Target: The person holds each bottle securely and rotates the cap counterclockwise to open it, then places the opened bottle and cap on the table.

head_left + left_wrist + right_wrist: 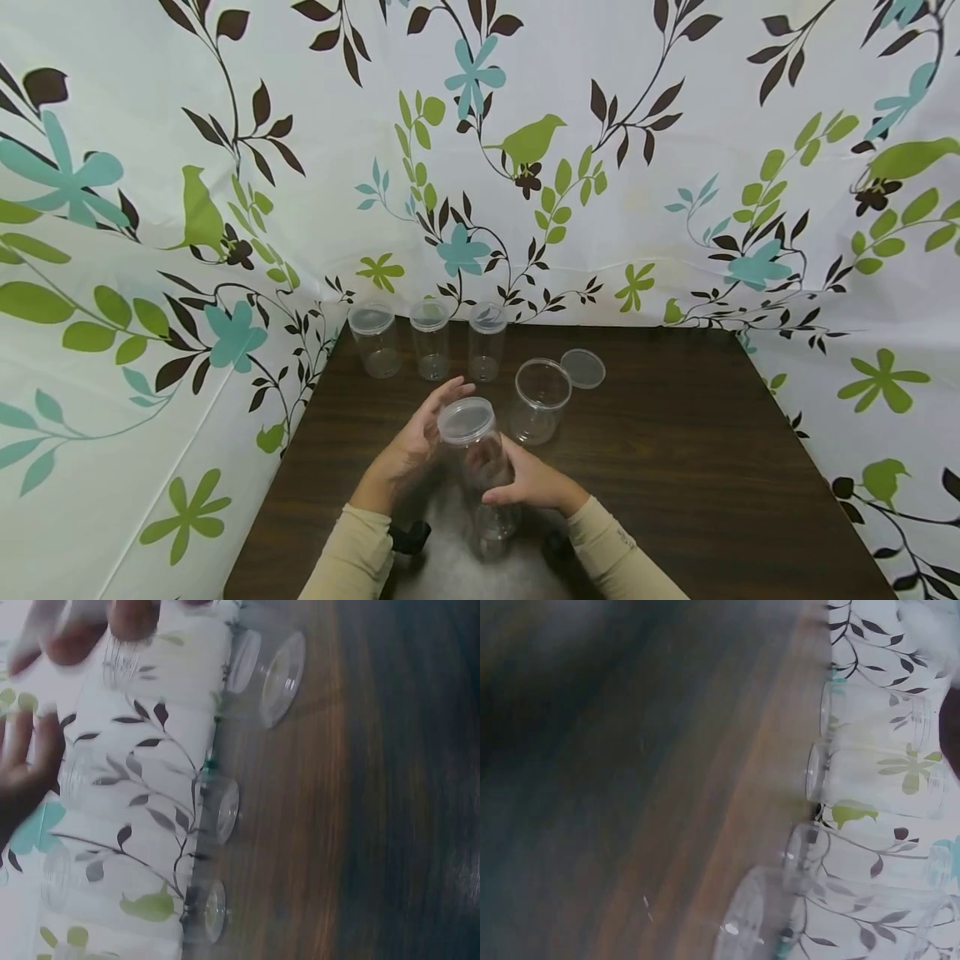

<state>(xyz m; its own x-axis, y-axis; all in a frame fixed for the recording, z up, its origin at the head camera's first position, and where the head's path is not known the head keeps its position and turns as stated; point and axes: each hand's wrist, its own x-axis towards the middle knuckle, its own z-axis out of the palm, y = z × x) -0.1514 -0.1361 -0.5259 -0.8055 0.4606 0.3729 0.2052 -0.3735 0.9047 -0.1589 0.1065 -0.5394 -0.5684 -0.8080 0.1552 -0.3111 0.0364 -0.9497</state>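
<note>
A clear plastic jar [483, 467] with a translucent lid [466, 420] on top stands between the hands, low in the middle of the head view. My right hand [538, 482] grips it from the right, thumb across the near side and fingers seen through the plastic. On the other side my left hand [405, 454] curves loosely beside the lid, fingers spread and not closed around the jar. Blurred fingers [71, 634] cross the top corner of the left wrist view. Just beyond the hands is a jar without a lid [537, 408].
A loose round lid [583, 368] lies right behind the lidless jar. Along the back left edge of the dark wooden table [675, 467] stand three lidded jars, the middle one [431, 342] among them. A patterned curtain [315, 150] rises behind and at both sides.
</note>
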